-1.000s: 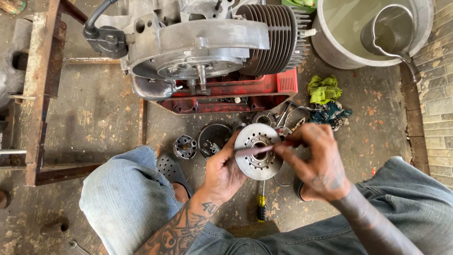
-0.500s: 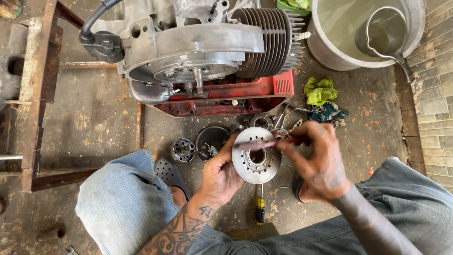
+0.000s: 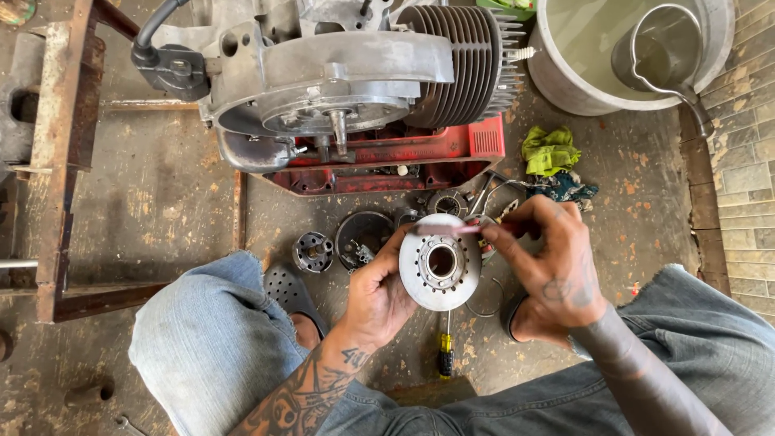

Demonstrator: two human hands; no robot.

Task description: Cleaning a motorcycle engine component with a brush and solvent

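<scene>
Left hand [image 3: 379,295], centre frame, clamps a round metal disc [image 3: 441,262] by its left edge, face turned up toward the camera, presumably so the central hole and ring of bolt holes can be worked on. Right hand [image 3: 553,262], just right of the disc, pinches a thin pink-handled tool [image 3: 456,230] laid across the disc's top rim; it may be a brush or a small file, the tip too small to tell. Both hands closed on their objects, disc held above the floor between the knees. On the floor just left of the disc: two small round parts, one toothed hub [image 3: 312,252] and one dark cup [image 3: 362,238]. One yellow screwdriver [image 3: 445,355] below. One engine [image 3: 347,73] on a red crate [image 3: 452,157], upper centre. One bucket [image 3: 557,73], upper right, holding one jug [image 3: 658,48]. One green rag [image 3: 549,150].
</scene>
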